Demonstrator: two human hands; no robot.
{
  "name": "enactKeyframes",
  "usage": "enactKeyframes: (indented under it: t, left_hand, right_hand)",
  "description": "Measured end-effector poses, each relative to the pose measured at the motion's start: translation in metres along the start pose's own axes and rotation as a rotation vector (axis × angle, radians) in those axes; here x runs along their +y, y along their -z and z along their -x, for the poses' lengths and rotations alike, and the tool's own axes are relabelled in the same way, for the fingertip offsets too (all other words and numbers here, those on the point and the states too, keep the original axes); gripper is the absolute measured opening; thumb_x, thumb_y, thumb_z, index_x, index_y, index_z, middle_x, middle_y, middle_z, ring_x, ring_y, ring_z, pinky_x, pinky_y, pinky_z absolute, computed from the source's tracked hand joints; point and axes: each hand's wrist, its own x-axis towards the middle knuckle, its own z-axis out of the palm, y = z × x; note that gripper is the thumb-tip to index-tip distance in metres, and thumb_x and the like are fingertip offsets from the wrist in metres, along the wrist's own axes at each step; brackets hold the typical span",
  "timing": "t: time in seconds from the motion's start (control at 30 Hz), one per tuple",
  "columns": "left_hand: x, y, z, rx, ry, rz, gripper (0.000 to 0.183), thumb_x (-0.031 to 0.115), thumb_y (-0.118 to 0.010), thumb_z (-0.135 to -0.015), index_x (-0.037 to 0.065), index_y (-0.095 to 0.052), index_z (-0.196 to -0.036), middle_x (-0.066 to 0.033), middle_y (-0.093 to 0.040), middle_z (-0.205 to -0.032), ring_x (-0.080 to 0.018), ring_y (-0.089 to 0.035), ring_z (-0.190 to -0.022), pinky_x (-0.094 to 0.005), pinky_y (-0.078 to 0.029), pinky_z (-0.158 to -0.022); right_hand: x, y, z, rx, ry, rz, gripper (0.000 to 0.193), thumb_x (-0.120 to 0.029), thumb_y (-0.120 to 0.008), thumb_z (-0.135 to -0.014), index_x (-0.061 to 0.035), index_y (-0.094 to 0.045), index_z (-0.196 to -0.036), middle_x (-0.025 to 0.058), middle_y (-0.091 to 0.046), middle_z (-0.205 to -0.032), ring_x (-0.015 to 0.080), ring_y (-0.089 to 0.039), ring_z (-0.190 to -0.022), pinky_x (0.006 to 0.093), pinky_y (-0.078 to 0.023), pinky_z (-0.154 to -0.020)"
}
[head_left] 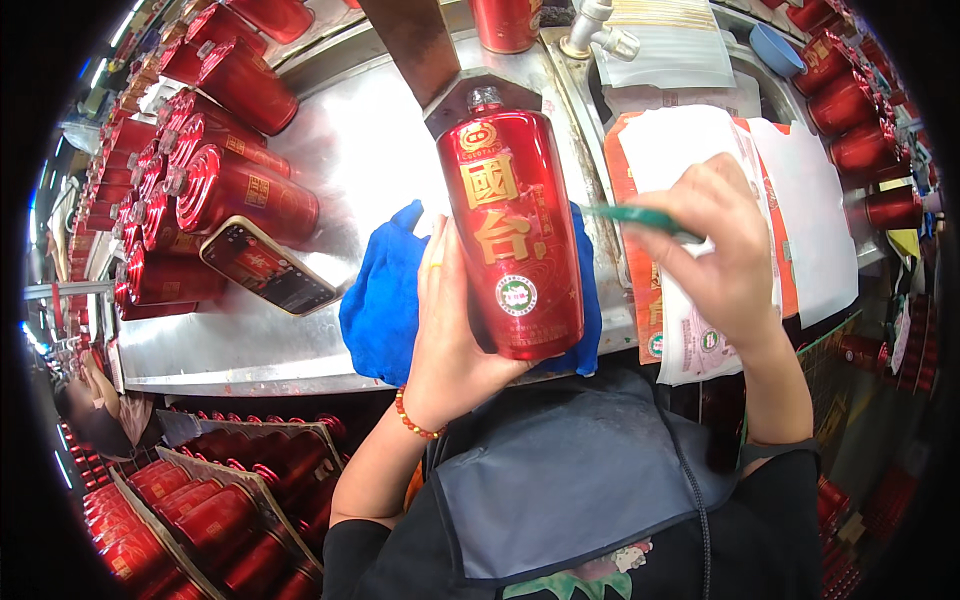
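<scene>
A glossy red bottle (548,200) with gold lettering stands tilted before me, its clear glass neck pointing away. My left hand (450,325) is wrapped round its lower left side, thumb under the base. A round white-and-green emblem (515,295) sits low on its front. Beneath the bottle lies a blue cloth (378,295). To its right, my right hand (725,240) is closed round a slim green tool (655,218) with a thin pale tip; its exact kind is unclear. The tip points at the bottle's right edge. Under that hand lie white and orange-red printed sheets (690,145).
A phone (268,265) with a lit screen leans against several red bottles (255,195) at the left of the metal bench (250,350). A tap (600,35) and a blue bowl (776,50) are at the far right. Crates of red bottles (200,510) stand below left.
</scene>
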Motion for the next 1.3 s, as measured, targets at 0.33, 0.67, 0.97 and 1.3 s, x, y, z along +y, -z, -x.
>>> enactKeyframes:
  t: [0.33,0.67,0.97,1.3]
  left_hand:
    - [0.02,0.005,-0.005,0.029,0.058,-0.097,0.128,0.028,-0.096,-0.066,-0.014,-0.014,-0.155,-0.037,-0.032,-0.154,-0.0505,-0.036,-0.142,-0.0515,-0.032,-0.117]
    - [0.017,0.005,-0.006,0.017,0.05,-0.034,0.13,0.027,-0.096,-0.065,-0.014,-0.013,-0.155,-0.0365,-0.031,-0.155,-0.0509,-0.035,-0.142,-0.0517,-0.032,-0.118]
    - [0.036,0.03,-0.001,0.007,-0.2,-0.361,0.104,0.059,-0.085,-0.07,-0.006,-0.051,-0.144,-0.0263,-0.045,-0.152,-0.0388,-0.041,-0.141,-0.043,-0.041,-0.112]
    - [0.049,0.024,-0.046,-0.109,-0.287,-0.42,0.08,0.062,-0.073,-0.08,0.003,-0.065,-0.133,-0.0141,-0.06,-0.141,-0.0317,-0.047,-0.135,-0.0439,-0.042,-0.11]
  right_hand:
    - [-0.012,-0.014,-0.017,0.054,0.153,-0.014,0.034,0.0,-0.08,-0.066,-0.0085,-0.077,-0.098,0.0035,-0.061,-0.081,0.0244,-0.055,-0.079,0.0349,-0.046,-0.067]
    - [-0.011,0.0,-0.024,0.038,0.148,0.022,0.027,-0.004,-0.084,-0.071,-0.0061,-0.075,-0.096,0.0041,-0.055,-0.076,0.0226,-0.051,-0.073,0.0348,-0.041,-0.063]
    - [-0.011,0.01,-0.009,0.02,0.014,-0.097,0.028,-0.004,-0.084,-0.076,-0.0021,-0.072,-0.102,0.0054,-0.061,-0.077,0.0221,-0.053,-0.072,0.0339,-0.043,-0.065]
    - [-0.001,0.002,0.003,0.089,-0.119,-0.258,0.033,-0.006,-0.082,-0.083,-0.0003,-0.068,-0.113,0.0095,-0.071,-0.096,0.0204,-0.062,-0.082,0.0303,-0.049,-0.072]
